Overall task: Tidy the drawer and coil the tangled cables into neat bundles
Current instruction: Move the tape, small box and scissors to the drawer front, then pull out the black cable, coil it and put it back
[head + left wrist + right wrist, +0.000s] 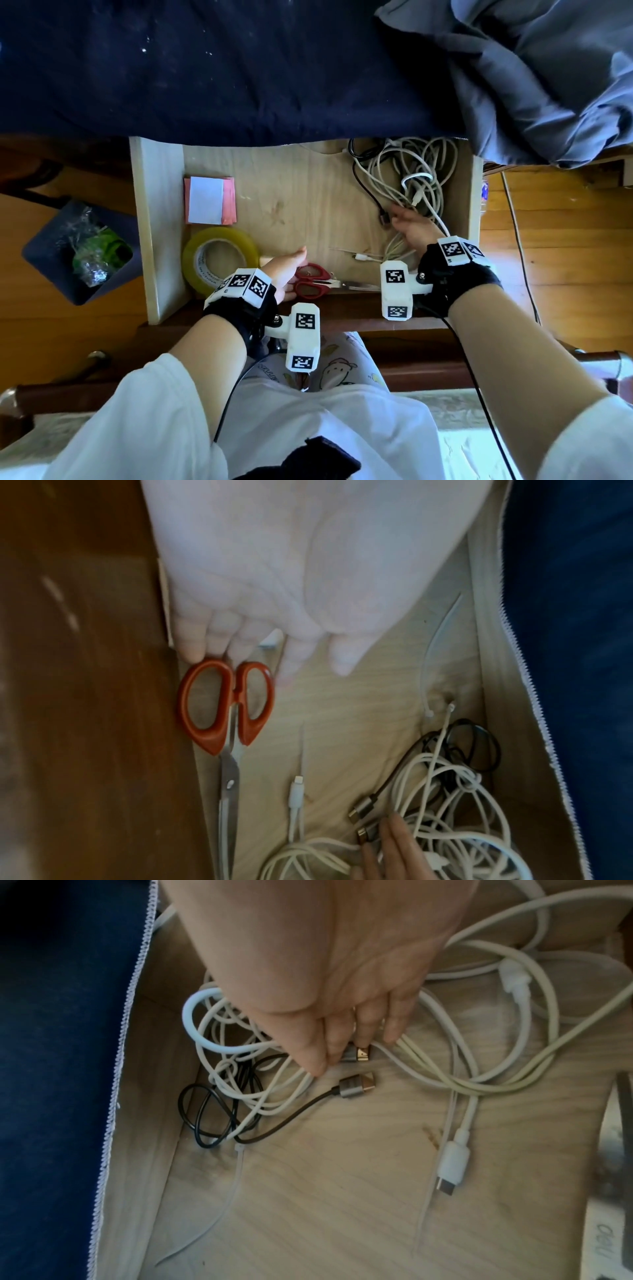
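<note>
Lying open: pale wooden drawer (291, 192) below navy bedding (205, 68) | left hand (286, 270) straight-fingered, touching scissors (311, 282) | right hand (411, 226) straight-fingered on cables (421, 164)

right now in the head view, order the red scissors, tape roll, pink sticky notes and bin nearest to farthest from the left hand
1. red scissors, at the fingertips of the left hand.
2. tape roll, just left of it.
3. pink sticky notes, farther back on the left.
4. bin, on the floor outside the drawer.
</note>
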Demonstrator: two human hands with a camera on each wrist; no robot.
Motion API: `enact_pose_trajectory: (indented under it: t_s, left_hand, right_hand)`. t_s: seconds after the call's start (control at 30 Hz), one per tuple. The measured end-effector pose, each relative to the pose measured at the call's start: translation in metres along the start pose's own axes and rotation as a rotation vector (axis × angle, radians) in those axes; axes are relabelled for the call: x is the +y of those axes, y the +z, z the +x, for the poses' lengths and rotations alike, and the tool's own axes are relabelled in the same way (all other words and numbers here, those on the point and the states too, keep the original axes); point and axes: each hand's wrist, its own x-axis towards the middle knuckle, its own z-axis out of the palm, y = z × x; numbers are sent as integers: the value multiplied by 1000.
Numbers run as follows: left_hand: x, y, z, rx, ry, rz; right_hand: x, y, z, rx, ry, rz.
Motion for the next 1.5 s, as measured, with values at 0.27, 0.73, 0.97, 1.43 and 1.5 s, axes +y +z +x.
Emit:
enact_pose_trajectory:
  t_s: [0.27,0.73,0.97,1.43,1.5]
  left_hand:
    - [6,0,-5,-13,-62,53]
    - [7,-5,5,-87,-100,67]
    - [16,-34,-15,-59,12,-90]
    - [70,-24,-91,-228,358,-404]
    - [77,-19,-100,-245,352,-389]
  right_hand:
    - [6,2,4,-34,-3,-45]
    - [9,36,4,-64,-118,-517]
    - [-8,57,9,-38,-88,-690]
    - [-68,45,-90,-306,-412,-163]
    - [-72,38,-100,-363,-432,-178]
